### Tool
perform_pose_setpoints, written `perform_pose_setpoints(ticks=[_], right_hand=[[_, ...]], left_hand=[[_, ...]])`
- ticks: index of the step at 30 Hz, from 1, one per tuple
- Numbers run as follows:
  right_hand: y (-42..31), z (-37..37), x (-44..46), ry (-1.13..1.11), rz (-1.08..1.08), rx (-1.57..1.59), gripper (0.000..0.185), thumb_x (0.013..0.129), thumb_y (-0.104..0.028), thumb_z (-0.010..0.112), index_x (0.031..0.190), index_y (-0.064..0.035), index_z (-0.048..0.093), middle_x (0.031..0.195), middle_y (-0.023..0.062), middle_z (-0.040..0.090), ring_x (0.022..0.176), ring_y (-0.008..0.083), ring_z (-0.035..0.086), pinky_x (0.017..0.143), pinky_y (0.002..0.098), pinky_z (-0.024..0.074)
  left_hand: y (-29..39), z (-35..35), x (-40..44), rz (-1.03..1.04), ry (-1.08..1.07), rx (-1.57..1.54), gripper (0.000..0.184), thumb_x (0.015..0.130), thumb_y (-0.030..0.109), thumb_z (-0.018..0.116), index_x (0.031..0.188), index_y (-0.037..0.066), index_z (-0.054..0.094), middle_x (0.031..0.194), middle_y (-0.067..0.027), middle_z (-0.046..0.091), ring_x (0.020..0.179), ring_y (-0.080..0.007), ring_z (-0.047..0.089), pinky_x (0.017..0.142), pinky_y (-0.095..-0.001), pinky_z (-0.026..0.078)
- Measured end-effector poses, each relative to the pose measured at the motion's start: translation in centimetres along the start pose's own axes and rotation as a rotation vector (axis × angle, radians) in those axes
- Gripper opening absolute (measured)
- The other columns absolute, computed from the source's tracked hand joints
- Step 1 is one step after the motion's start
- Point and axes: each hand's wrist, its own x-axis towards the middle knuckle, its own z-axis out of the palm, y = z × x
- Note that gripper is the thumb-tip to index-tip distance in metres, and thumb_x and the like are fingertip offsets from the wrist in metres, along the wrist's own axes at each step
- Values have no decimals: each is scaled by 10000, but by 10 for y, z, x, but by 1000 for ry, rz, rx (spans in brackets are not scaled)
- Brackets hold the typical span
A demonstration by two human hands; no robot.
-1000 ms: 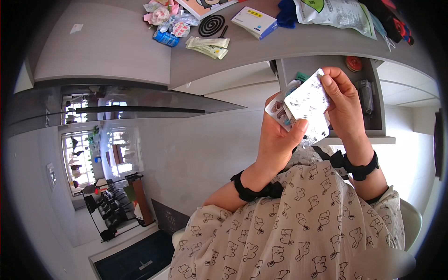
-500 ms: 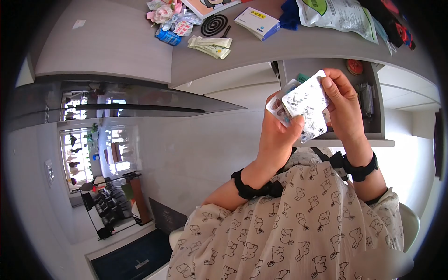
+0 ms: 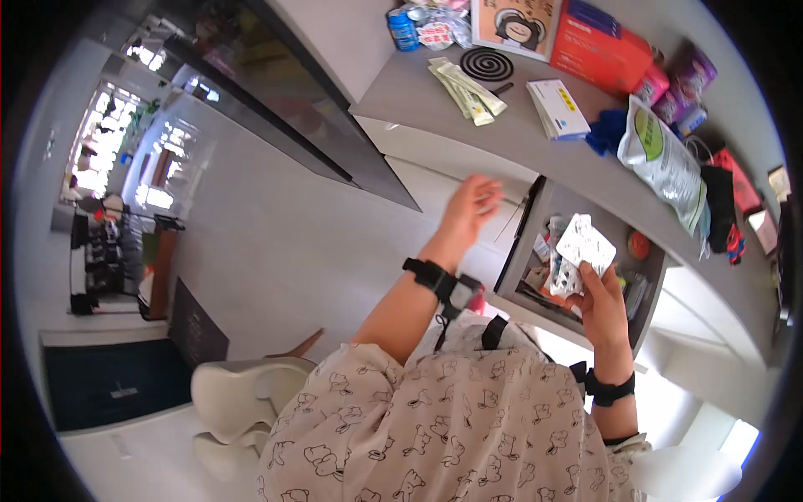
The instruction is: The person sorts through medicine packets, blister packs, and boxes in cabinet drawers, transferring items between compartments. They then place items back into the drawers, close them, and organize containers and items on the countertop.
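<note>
Pinched between our right hand's (image 3: 600,303) thumb and fingers, the silvery-white blister packs (image 3: 587,246) overlap above the open drawer (image 3: 589,202). We hold our left hand (image 3: 475,207) apart from them, its blurred fingers loosely curled, while pale sachets (image 3: 466,90), a black coil (image 3: 487,64) and white boxes (image 3: 558,109) lie on the desk (image 3: 401,100).

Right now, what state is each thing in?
Left hand: raised, holding nothing visible
Right hand: gripping blister packs
Blister packs: held over the drawer
Drawer: pulled open
Black coil: lying flat
Sachets: overlapping
Large pouch: lying down, seal unclear
</note>
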Motion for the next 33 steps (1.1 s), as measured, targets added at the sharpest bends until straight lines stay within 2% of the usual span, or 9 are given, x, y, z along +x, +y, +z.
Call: perform_pose_setpoints(ticks=[3, 6, 11, 13, 15, 17, 20, 27, 33], right_hand=[[2, -7, 4, -115, 36, -27, 301, 905, -155, 457, 1175, -32, 412, 995, 84, 592, 727, 149, 619, 493, 224, 490], [-2, 4, 5, -81, 75, -11, 303, 881, -171, 517, 1135, -22, 447, 912, 59, 606, 674, 122, 604, 488, 206, 478], [-7, 12, 8, -145, 104, -12, 302, 882, -169, 515, 1138, -23, 448, 926, 57, 603, 711, 118, 609, 525, 225, 511], [-7, 12, 9, -152, 145, 29, 305, 887, -159, 501, 1148, -15, 433, 934, 65, 602, 713, 125, 612, 531, 231, 517], [-9, 11, 10, -163, 176, 30, 312, 891, -142, 486, 1162, -5, 413, 939, 77, 599, 722, 137, 616, 536, 239, 524], [-10, 11, 12, -122, 166, -7, 310, 894, -144, 460, 1171, -9, 421, 975, 96, 599, 700, 147, 618, 499, 227, 512], [-15, 13, 19, -115, 179, -22, 322, 889, -145, 469, 1176, -5, 422, 984, 89, 598, 708, 143, 620, 499, 229, 521], [-14, 16, 44, -120, 178, -55, 318, 890, -147, 477, 1170, -5, 424, 991, 86, 599, 755, 147, 624, 532, 233, 527], [-23, 20, 58, -115, 201, -104, 327, 886, -148, 493, 1169, 0, 423, 982, 82, 601, 763, 138, 619, 545, 226, 512]], left_hand=[[-13, -67, 66, -85, 506, -162, 463, 868, 450, 403, 1126, 67, 442, 1015, -53, 518, 956, -195, 490, 844, -404, 409], [-25, -97, 104, 14, 568, -19, 534, 860, 507, 365, 1166, 72, 417, 977, -58, 503, 933, -200, 481, 862, -423, 390], [-33, -98, 135, -47, 447, -294, 629, 853, 568, 293, 1212, 57, 371, 1142, -97, 475, 1047, -206, 459, 898, -417, 338], [-34, -103, 138, -24, 398, -472, 673, 872, 555, 271, 1281, 21, 296, 1174, -143, 443, 1065, -265, 436, 966, -429, 296], [-40, -112, 138, -13, 430, -429, 724, 856, 611, 265, 1228, -6, 340, 1101, -137, 489, 954, -245, 475, 904, -392, 359], [-42, -129, 136, -7, 173, -248, 773, 827, 673, 254, 1123, -23, 414, 1006, -116, 548, 791, -216, 503, 817, -352, 414], [-33, -117, 108, -8, 225, -321, 806, 794, 723, 241, 1020, -19, 458, 852, -70, 561, 656, -182, 485, 749, -330, 440], [-40, -127, 109, -66, 332, -205, 853, 772, 750, 230, 1063, -20, 452, 732, -13, 468, 583, -132, 404, 695, -312, 430], [-58, -145, 46, -60, 413, -268, 842, 758, 772, 159, 1139, 85, 464, 740, -16, 469, 588, -127, 384, 740, -321, 424]])
